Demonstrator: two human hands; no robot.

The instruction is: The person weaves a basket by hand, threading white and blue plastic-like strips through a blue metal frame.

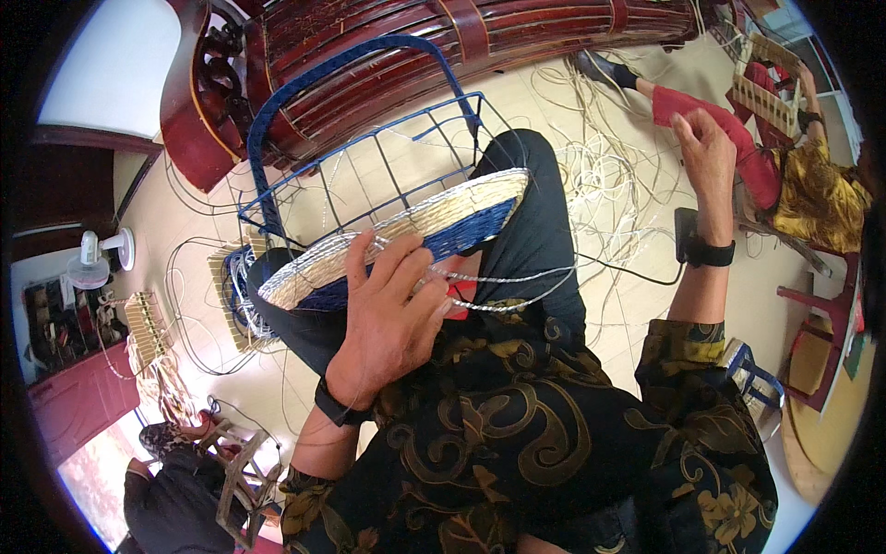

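1. Pale tiles cover the floor (614, 342), and a dark red wooden bench (554, 23) with carved, slatted work spans the far side of the room.
2. Cream strands (604, 189) lie in a loose tangle on the tiles to the right, reaching toward a seated co-worker (812, 203) in red trousers, who has a pale slatted frame (766, 88) near the hands.
3. Along the left stands a small white fan (115, 249); lower down, another person (175, 489) in dark clothes sits beside an angular frame (245, 480).
4. Across the wearer's lap, between the knees, rests a basket (489, 192), tilted, its woven wall banded in cream and deep blue with a whitish twisted edge.
5. Beyond that weave, the blue wire frame (472, 98) is open, and a blue wrapped handle (257, 152) arches over it.
6. A silvery strand (503, 279) loops out of the wall toward the right knee.
7. Left hand (392, 300): bent fingers lie against the weave, slightly apart; whether they pinch anything, I cannot tell.
8. Right hand (706, 148): raised well apart from the basket, fingers curled inward; any strand between them cannot be made out.
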